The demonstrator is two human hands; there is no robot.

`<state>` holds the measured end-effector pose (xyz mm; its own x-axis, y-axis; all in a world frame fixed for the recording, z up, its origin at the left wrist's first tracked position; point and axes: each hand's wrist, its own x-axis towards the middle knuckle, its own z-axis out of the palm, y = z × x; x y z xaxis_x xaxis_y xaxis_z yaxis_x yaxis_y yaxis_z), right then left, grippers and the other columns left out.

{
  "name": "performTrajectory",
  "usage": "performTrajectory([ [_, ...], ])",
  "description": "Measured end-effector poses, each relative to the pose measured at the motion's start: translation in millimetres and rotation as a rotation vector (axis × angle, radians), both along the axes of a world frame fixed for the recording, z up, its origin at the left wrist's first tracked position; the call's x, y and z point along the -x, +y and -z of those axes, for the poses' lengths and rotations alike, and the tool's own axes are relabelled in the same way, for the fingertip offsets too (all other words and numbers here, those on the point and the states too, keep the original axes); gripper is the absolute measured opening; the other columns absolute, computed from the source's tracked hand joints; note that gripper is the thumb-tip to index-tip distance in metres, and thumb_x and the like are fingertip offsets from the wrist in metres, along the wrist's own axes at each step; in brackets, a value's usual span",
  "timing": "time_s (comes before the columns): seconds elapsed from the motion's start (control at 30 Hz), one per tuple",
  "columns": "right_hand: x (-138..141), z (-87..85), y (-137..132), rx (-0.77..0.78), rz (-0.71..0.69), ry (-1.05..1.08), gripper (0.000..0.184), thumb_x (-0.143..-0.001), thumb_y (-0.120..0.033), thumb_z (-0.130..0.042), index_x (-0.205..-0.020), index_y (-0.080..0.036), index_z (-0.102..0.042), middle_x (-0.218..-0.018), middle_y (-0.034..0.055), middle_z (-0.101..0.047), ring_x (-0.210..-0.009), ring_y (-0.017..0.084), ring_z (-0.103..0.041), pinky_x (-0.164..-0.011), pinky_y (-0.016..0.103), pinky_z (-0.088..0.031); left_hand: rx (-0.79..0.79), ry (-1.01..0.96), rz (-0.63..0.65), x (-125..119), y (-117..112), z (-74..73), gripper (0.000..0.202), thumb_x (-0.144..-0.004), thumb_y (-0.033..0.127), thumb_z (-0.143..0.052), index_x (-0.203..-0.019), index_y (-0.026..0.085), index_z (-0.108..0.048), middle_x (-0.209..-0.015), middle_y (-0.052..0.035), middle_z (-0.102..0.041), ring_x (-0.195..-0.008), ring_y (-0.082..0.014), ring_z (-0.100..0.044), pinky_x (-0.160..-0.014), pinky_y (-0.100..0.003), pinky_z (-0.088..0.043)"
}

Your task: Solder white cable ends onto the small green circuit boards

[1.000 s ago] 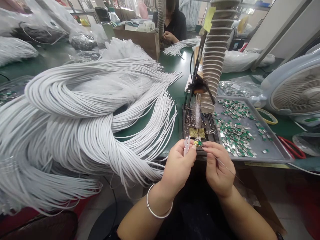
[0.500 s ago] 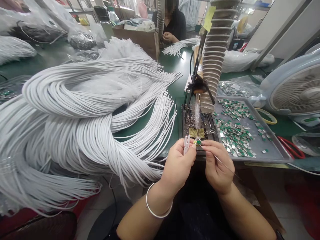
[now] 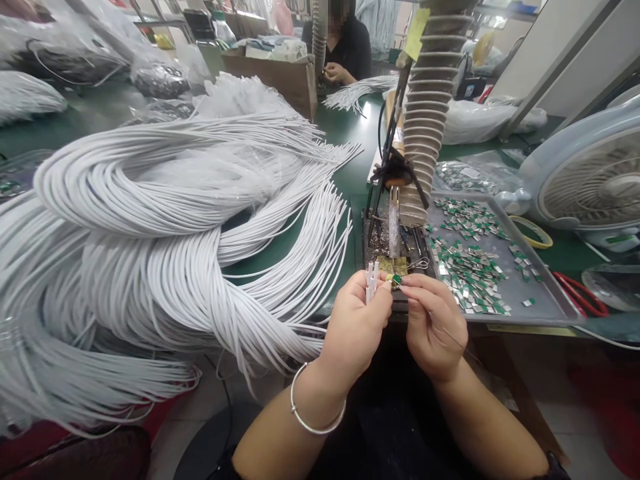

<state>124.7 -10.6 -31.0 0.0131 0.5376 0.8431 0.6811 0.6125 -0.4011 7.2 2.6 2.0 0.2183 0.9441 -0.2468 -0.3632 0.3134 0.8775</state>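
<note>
My left hand (image 3: 357, 320) is closed around several short white cable ends (image 3: 371, 280) that stick up from the fist. A small green circuit board (image 3: 396, 280) sits between the fingertips of both hands, with a yellowish bit beside it on the left. Closed in a pinch, my right hand (image 3: 435, 323) has a thin solder wire (image 3: 454, 337) running back across its fingers. Which fingers bear the board is hard to make out. Just beyond the fingertips, a soldering iron (image 3: 395, 223) is fixed upright in a stand, its lower end close to the board.
Large bundles of white cables (image 3: 150, 267) cover the left side of the table. On the right, a grey tray (image 3: 530, 267) holds many small green boards. A ribbed hose (image 3: 425, 113) hangs behind the iron, and a fan (image 3: 600, 173) stands far right. Another person (image 3: 345, 47) sits opposite.
Both hands have risen slightly with the green board, which now shows more of its green face. The solder wire lies at a different angle and shows less length below the right hand.
</note>
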Motion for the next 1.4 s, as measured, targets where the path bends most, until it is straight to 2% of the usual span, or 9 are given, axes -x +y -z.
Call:
performTrajectory([
  [0.4, 1.2, -2.8, 3.7, -0.021, -0.015, -0.004, 0.026, -0.085, -0.006, -0.050, -0.102, -0.022, -0.062, -0.093, 0.0076, -0.065, -0.090, 0.019, -0.065, -0.075, 0.037, -0.057, -0.002, -0.055, -0.027, -1.4, 2.6, -1.0, 0.006, -0.081, 0.021, -0.056, -0.080, 0.017, -0.051, -0.047, 0.0114, -0.033, -0.040, -0.0025, -0.025, -0.038, -0.013, -0.022],
  [1.17, 0.2, -1.0, 3.0, -0.023, -0.031, 0.003, 0.029, -0.084, -0.004, -0.052, -0.104, -0.021, -0.063, -0.096, 0.0082, -0.064, -0.091, 0.019, -0.064, -0.076, 0.037, -0.057, -0.030, -0.013, -0.024, -1.6, 1.1, -0.1, 0.006, -0.082, 0.021, -0.054, -0.079, 0.017, -0.051, -0.049, 0.0110, -0.033, -0.041, -0.0030, -0.025, -0.039, -0.013, -0.023],
  [1.4, -0.3, 1.5, 0.2, 0.000, -0.038, 0.013, 0.028, -0.083, -0.004, -0.050, -0.102, -0.020, -0.063, -0.095, 0.0079, -0.064, -0.089, 0.018, -0.064, -0.075, 0.034, -0.056, -0.019, 0.036, 0.009, 0.5, 1.1, 7.2, 0.007, -0.082, 0.024, -0.054, -0.081, 0.017, -0.052, -0.052, 0.0100, -0.037, -0.042, -0.0038, -0.027, -0.041, -0.015, -0.024],
])
